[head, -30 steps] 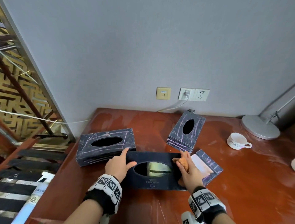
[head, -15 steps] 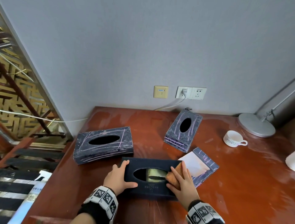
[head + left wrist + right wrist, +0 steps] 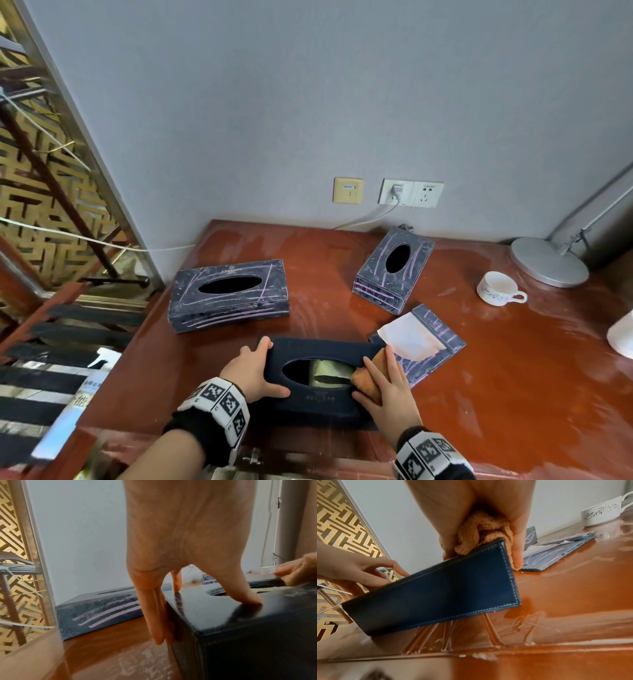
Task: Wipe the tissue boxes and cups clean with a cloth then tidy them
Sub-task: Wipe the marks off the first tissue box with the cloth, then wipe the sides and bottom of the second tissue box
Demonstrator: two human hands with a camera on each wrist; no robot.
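Plainly, the nearest tissue box (image 3: pixel 318 397) looks clean: the left hand (image 3: pixel 251 371) braces its end with straight fingers (image 3: pixel 159 622), and the right hand (image 3: pixel 388 394) clutches an orange cloth (image 3: pixel 368 375) on its top. Beyond both hands, three streaked boxes (image 3: pixel 229 298) and a cup (image 3: pixel 496 287) await wiping.

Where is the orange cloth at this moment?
In the head view, the orange cloth is bunched under the right hand on the right end of the nearest tissue box, beside the flattened box.
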